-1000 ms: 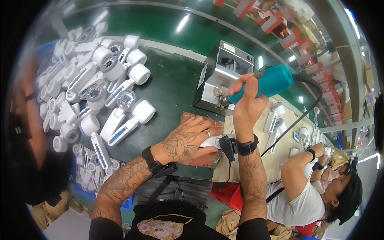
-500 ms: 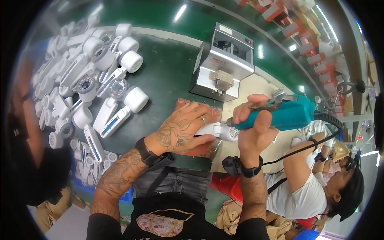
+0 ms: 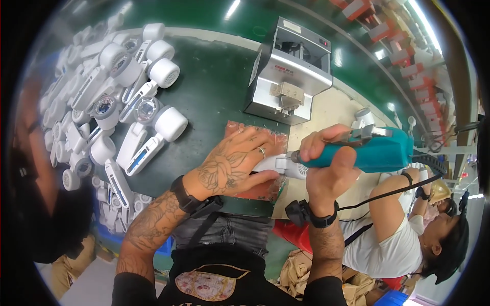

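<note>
My left hand (image 3: 232,163) presses down on a white plastic housing with a round vented end (image 3: 295,169), its fingers curled over the piece. The housing lies on a reddish-brown mat (image 3: 260,189) on the green bench. In my right hand (image 3: 332,171) is a teal electric screwdriver (image 3: 375,152), held level with its bit pointing left. The bit's tip is at the hinge-like joint of the housing; whether it sits on a screw is too small to tell. A black cord runs from the screwdriver's rear end.
Many similar white housings (image 3: 171,123) are heaped on the left of the bench. A silver box-shaped machine (image 3: 291,71) stands beyond my hands. On the right sits a co-worker in a white shirt (image 3: 388,245). Red-and-white pieces (image 3: 398,56) line the far right.
The view has shifted slightly, moving the machine up and right in the picture. Both hands keep their grips, and the screwdriver stays at the same joint of the housing.
</note>
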The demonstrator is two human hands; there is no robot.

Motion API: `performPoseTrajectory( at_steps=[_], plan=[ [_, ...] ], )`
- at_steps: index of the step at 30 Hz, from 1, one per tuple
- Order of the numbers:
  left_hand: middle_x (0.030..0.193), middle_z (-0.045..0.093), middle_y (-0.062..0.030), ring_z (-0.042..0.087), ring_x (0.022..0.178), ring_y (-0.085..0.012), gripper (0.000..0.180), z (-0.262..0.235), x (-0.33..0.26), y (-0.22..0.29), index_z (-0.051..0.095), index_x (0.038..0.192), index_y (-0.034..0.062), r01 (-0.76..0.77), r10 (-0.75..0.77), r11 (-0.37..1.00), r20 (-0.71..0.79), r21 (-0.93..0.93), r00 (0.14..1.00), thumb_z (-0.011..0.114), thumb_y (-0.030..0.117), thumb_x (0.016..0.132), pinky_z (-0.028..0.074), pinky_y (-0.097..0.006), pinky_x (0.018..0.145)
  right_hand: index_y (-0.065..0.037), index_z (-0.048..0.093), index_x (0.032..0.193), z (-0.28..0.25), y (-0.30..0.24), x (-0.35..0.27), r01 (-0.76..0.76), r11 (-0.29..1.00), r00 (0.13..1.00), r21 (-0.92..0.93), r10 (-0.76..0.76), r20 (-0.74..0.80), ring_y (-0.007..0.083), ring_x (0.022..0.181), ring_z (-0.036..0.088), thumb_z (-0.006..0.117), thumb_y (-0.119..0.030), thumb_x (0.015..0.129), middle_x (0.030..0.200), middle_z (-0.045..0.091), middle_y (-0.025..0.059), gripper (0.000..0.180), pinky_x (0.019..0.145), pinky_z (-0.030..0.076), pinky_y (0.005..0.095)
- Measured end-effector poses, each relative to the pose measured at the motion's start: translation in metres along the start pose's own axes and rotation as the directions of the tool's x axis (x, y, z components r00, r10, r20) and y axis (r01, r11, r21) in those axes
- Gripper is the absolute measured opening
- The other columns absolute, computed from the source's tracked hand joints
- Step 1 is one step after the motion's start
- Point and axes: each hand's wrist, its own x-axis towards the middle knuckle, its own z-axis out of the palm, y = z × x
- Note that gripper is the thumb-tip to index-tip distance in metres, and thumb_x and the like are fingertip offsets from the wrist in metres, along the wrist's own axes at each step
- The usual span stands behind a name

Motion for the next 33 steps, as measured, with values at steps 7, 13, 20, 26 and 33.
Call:
performPoseTrajectory(
  at_steps=[7,13,20,26,33],
  plan=[
    [0.115,0.057,-0.0122,0.052,0.107,-0.0316,0.047,-0.004,0.003,0.000,0.061,0.121,0.0052,0.029,-0.028,1.000,0.037,-0.008,0.999,0.070,0.034,0.086,0.043,-0.042,0.095,-0.001,0.052,0.104,0.001,-0.002,0.006,0.015,0.998,0.999,-0.054,-0.013,0.035,0.0173,0.057,0.048,0.058,-0.061,0.093,0.066,0.049,0.0050,0.061,0.053,0.040,0.0320],
    [0.114,0.058,-0.0107,0.053,0.106,-0.0305,0.046,-0.003,0.003,0.001,0.062,0.120,0.0054,0.017,-0.017,1.000,0.020,-0.016,1.000,0.070,0.034,0.085,0.043,-0.041,0.095,0.000,0.052,0.104,-0.004,0.006,0.004,-0.002,0.998,1.000,-0.067,0.004,0.028,0.0173,0.055,0.049,0.057,-0.061,0.093,0.066,0.049,0.0052,0.062,0.053,0.041,0.0318],
    [0.112,0.059,-0.0099,0.054,0.106,-0.0302,0.044,-0.003,0.004,0.003,0.063,0.119,0.0058,0.030,-0.029,0.999,0.036,-0.027,0.999,0.070,0.033,0.085,0.044,-0.041,0.094,-0.001,0.050,0.097,0.000,0.011,0.004,0.005,0.996,0.999,-0.086,-0.002,0.038,0.0183,0.053,0.049,0.065,-0.053,0.092,0.065,0.050,0.0068,0.054,0.052,0.042,0.0328],
    [0.113,0.059,-0.0103,0.053,0.107,-0.0307,0.044,-0.004,0.003,0.006,0.062,0.120,0.0050,0.060,-0.060,0.998,0.035,-0.003,0.998,0.069,0.033,0.086,0.044,-0.042,0.095,-0.002,0.049,0.095,-0.001,0.015,0.003,-0.009,1.000,0.999,0.022,0.008,0.043,0.0191,0.056,0.050,0.065,-0.047,0.094,0.067,0.051,0.0080,0.047,0.053,0.043,0.0335],
    [0.115,0.058,-0.0125,0.052,0.110,-0.0322,0.044,-0.004,0.004,0.004,0.062,0.121,0.0056,0.023,-0.024,0.999,0.024,0.025,0.999,0.066,0.036,0.089,0.044,-0.042,0.097,0.002,0.056,0.103,0.010,0.000,0.021,-0.055,0.996,0.997,-0.066,0.050,-0.067,0.0186,0.060,0.052,0.060,-0.045,0.097,0.068,0.052,0.0067,0.048,0.056,0.043,0.0321]
  ],
)
